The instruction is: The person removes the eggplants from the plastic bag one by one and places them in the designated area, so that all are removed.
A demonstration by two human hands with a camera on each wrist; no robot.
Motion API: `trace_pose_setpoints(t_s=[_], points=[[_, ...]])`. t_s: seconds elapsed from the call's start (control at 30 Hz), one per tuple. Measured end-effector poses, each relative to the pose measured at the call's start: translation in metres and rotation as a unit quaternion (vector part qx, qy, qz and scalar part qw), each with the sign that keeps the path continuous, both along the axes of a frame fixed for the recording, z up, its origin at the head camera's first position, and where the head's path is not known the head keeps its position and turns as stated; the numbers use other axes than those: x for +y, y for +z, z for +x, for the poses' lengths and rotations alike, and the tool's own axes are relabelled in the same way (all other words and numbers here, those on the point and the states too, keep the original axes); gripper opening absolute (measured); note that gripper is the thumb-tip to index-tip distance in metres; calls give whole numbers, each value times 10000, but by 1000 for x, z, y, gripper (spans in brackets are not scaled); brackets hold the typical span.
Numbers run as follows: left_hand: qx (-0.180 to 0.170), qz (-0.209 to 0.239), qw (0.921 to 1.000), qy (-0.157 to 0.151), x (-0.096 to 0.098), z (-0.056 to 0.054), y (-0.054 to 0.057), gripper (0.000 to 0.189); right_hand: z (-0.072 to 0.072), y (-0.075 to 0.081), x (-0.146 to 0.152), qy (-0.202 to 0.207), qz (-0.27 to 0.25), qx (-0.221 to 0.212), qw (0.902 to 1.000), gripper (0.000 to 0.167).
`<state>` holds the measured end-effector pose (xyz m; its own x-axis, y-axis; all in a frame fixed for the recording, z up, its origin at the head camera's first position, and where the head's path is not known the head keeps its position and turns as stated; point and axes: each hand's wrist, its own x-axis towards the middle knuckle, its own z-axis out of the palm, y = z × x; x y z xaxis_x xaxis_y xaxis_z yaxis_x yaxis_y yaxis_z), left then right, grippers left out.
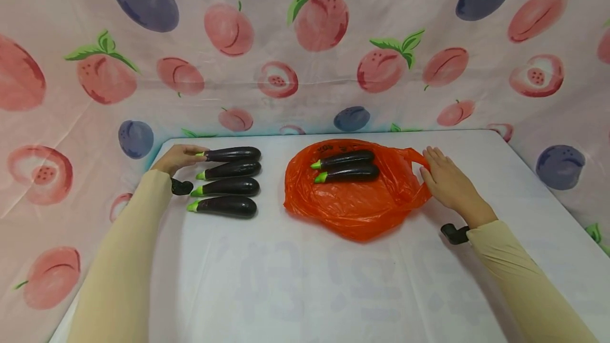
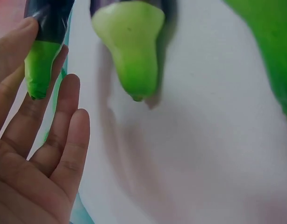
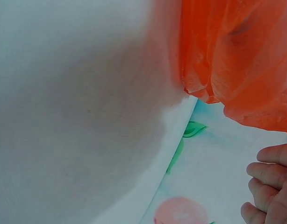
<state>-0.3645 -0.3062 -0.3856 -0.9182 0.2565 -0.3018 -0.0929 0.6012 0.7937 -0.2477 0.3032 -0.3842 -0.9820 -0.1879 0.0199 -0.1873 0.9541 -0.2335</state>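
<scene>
My left hand (image 1: 177,160) pinches the green stem end of the farthest eggplant (image 1: 233,154) between thumb and index finger; the other fingers extend loosely in the left wrist view. Below it in the same column lie more dark eggplants (image 1: 227,187), green ends pointing left. A second green stem end (image 2: 136,60) shows beside the hand in the left wrist view. My right hand (image 1: 448,180) lies flat with straight fingers at the handle of a red plastic bag (image 1: 352,205), its thumb right at the handle loop. Two eggplants (image 1: 348,172) rest in the bag's opening, stems left.
The white table (image 1: 295,290) reaches back to a fruit-printed cloth (image 1: 286,30) that hangs behind and at both sides. A black wrist mount (image 1: 455,234) sits at the right wrist, another (image 1: 181,187) at the left.
</scene>
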Motion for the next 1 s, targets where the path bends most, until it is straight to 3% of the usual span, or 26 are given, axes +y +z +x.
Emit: trace_pose_setpoints(t_s=[0.53,1.0], points=[[152,-305,9993,183,-8,-6,-22,53,-1,-1,0,16,19,6,10000,60],[122,-181,9997,117,-7,-1,-24,53,-1,-1,0,0,1,3,10000,60]])
